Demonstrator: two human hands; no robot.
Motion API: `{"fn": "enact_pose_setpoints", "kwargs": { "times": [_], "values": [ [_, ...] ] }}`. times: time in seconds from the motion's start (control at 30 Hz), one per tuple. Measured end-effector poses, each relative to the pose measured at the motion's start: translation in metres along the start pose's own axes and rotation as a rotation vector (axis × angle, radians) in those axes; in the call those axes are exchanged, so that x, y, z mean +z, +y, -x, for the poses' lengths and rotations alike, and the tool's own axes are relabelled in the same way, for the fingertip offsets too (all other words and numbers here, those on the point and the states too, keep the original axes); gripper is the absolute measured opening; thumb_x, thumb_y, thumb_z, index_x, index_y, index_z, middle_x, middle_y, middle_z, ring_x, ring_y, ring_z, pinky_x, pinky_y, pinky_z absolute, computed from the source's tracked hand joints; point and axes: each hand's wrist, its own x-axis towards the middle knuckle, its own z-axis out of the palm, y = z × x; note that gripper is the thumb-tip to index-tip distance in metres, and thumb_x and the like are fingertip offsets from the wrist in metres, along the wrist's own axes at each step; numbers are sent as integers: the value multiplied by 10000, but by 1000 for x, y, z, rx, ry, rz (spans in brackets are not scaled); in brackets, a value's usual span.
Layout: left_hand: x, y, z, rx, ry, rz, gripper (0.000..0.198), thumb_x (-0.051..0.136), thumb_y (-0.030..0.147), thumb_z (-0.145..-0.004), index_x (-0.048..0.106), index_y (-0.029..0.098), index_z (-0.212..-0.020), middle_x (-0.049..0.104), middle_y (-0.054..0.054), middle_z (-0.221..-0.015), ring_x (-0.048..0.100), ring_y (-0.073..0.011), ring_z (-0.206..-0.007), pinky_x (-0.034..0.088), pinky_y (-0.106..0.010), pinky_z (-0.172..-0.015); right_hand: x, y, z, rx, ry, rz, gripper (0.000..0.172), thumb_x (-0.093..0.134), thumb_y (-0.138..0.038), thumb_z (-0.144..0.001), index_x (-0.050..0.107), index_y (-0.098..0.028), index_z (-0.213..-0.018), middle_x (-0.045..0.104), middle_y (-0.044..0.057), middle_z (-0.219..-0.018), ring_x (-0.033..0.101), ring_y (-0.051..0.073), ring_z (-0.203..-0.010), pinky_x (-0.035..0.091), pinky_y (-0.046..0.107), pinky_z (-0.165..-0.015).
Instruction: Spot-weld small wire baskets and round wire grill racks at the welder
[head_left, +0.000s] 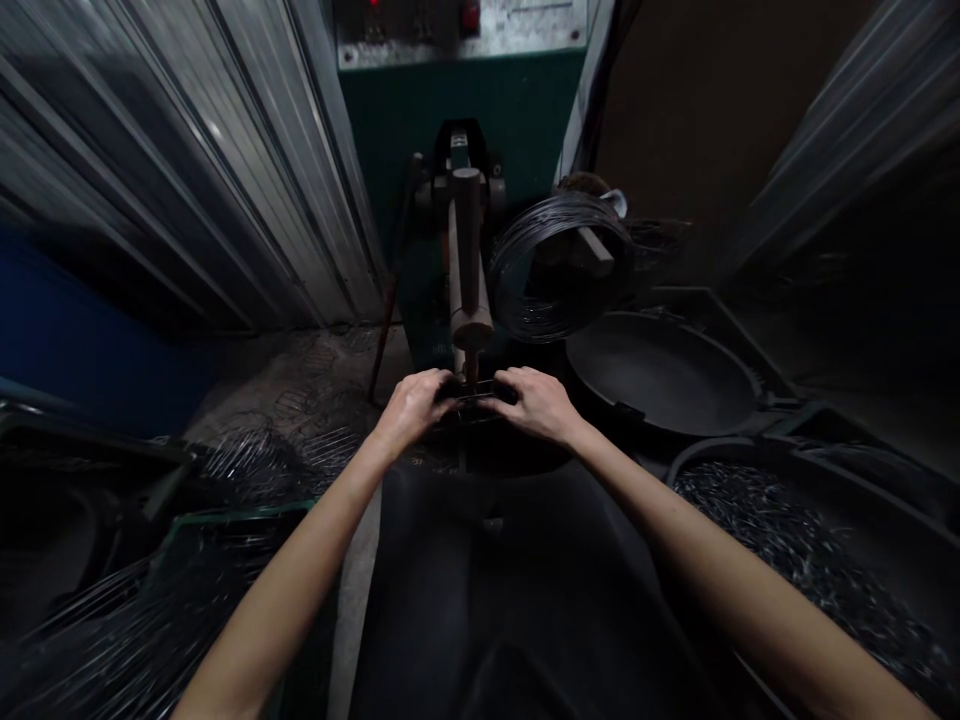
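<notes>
Both my hands grip a small dark wire piece [474, 398] under the tip of a brown welding arm [466, 262] that juts out of a green machine [480, 120]. My left hand [415, 404] pinches the left end of the wire piece, and my right hand [534, 402] pinches its right end. The piece is dim and partly hidden by my fingers. A coil of dark wire [559, 265] hangs on a peg just right of the arm.
A round dark basin [660, 372] sits to the right. A tub of short wire bits [795, 540] lies at the near right. Wire grids [247, 455] are heaped at left, with a green crate [180, 590] of more. Corrugated metal sheet [187, 150] lines the left wall.
</notes>
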Motion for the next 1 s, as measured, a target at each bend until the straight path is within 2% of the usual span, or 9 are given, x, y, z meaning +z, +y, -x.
{"fn": "enact_pose_setpoints", "kwargs": {
  "times": [0.23,0.5,0.63,0.73,0.83,0.9,1.0],
  "values": [
    [-2,-8,-8,-30,-25,51,198,643,205,-782,633,180,-978,678,-37,-960,623,-184,-902,464,-270,-781,0,3,-10,9,-13,-15,319,587,-499,-844,614,-190,-914,608,20,-791,550,177,-783,329,260,-616],
    [-5,-14,-15,-60,-69,95,216,649,221,-768,635,173,-978,683,-46,-980,620,-194,-922,457,-273,-789,3,4,-19,11,-12,-29,324,598,-480,-838,621,-189,-979,647,47,-896,579,203,-839,363,264,-645],
    [-6,-12,-16,-107,-111,117,207,631,288,-776,647,175,-949,691,-34,-920,628,-188,-848,458,-260,-724,-2,4,-18,21,-37,-139,257,648,-427,-809,633,-189,-906,643,29,-838,579,187,-779,366,256,-626],
    [-9,-11,-17,-99,-122,155,216,614,317,-777,650,178,-937,692,-26,-910,628,-184,-835,452,-248,-704,-10,20,-10,32,32,-329,219,679,-335,-791,617,-197,-950,634,12,-873,572,158,-757,393,242,-639],
    [-11,-12,-18,-51,-112,187,220,597,333,-774,648,182,-926,690,-21,-921,624,-181,-844,449,-248,-727,-14,50,8,140,170,-407,173,623,-236,-822,598,-181,-984,620,30,-920,569,157,-788,425,257,-703],
    [-10,-15,-16,-42,-106,223,260,595,379,-770,644,184,-935,689,-22,-919,621,-185,-839,452,-251,-726,-12,69,19,168,165,-382,133,574,-189,-845,603,-176,-974,613,38,-913,570,164,-814,431,274,-742],
    [-3,-22,-5,-81,-100,297,334,592,448,-766,629,183,-966,683,-27,-917,617,-190,-847,457,-255,-730,-8,82,28,87,93,-335,140,557,-181,-864,616,-181,-990,600,43,-909,568,165,-822,429,279,-760]
  ]
}}
